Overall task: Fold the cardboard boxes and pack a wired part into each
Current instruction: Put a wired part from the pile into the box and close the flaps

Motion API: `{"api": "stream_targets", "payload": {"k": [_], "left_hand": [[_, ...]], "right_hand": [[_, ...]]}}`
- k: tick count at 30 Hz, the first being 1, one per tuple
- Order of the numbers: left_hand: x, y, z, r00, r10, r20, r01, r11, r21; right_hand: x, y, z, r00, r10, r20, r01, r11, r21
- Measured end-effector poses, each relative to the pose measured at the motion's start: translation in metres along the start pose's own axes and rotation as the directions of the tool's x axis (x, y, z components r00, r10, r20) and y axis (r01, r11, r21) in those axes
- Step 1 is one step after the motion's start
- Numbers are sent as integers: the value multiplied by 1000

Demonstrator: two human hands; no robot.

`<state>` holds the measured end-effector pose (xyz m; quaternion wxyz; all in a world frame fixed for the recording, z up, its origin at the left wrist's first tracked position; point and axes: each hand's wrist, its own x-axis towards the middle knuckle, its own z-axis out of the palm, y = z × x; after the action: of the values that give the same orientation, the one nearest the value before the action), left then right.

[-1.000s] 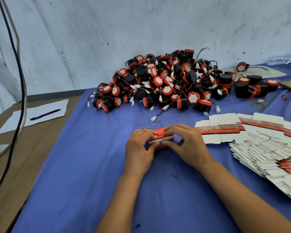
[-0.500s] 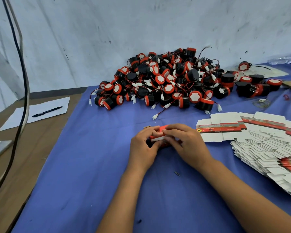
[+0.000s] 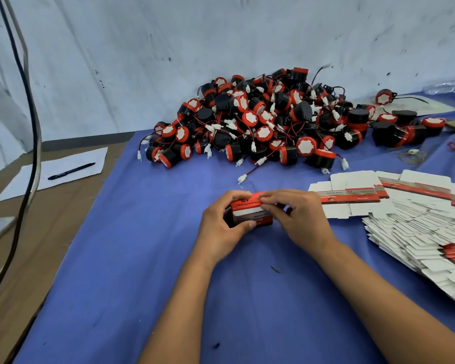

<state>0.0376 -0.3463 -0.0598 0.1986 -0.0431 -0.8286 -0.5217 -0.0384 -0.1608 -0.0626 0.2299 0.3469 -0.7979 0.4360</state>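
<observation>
Blue table cover [image 3: 142,258] spans most of your view, with bare brown tabletop [image 3: 50,232] along its left edge. Far centre, against the white wall: big pile of wired parts [image 3: 268,127], black-and-red round bodies with red/black leads and white plugs, spilling right. A few strays sit at far right, apart from the main heap. Right side: fanned stack of flat box blanks [image 3: 418,232], white with red printed bands, running from mid-right to the near-right edge. One blank lies on top at its far-left end, nearest your hands.

Far left on the brown top: white paper sheet [image 3: 71,166] with a black pen [image 3: 71,171] lying on it. Black and grey cables [image 3: 30,127] hang down in front of that area.

Centre: small red folded box [image 3: 250,212] standing on the cover, between both of your hands. Your left hand [image 3: 221,229] wraps its left end, fingers curled over the top, thumb on the near face. Your right hand [image 3: 297,219] covers the right end, fingertips pinching the top flap at the box's upper edge. Can't tell what's inside the box. Small dark scrap [image 3: 275,269] on the cover near your right wrist.
</observation>
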Motion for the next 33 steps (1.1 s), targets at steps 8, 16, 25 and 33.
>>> {"api": "stream_targets", "payload": {"k": [8,16,25,33], "left_hand": [[0,1,12,981,126,-149,-99,980,174],[1,6,20,986,17,-167,-5,998,67],[-2,3,5,990,-23,-141,13,997,-70],[-1,8,23,926,-337,-168,222,850,-478]], "right_hand": [[-1,2,-12,985,43,167,-67,989,136],[0,0,-7,990,-34,135,25,997,66],[-3,-7,-8,971,96,221,-142,969,203],[-5,-27,0,968,156,196,-222,896,385]]}}
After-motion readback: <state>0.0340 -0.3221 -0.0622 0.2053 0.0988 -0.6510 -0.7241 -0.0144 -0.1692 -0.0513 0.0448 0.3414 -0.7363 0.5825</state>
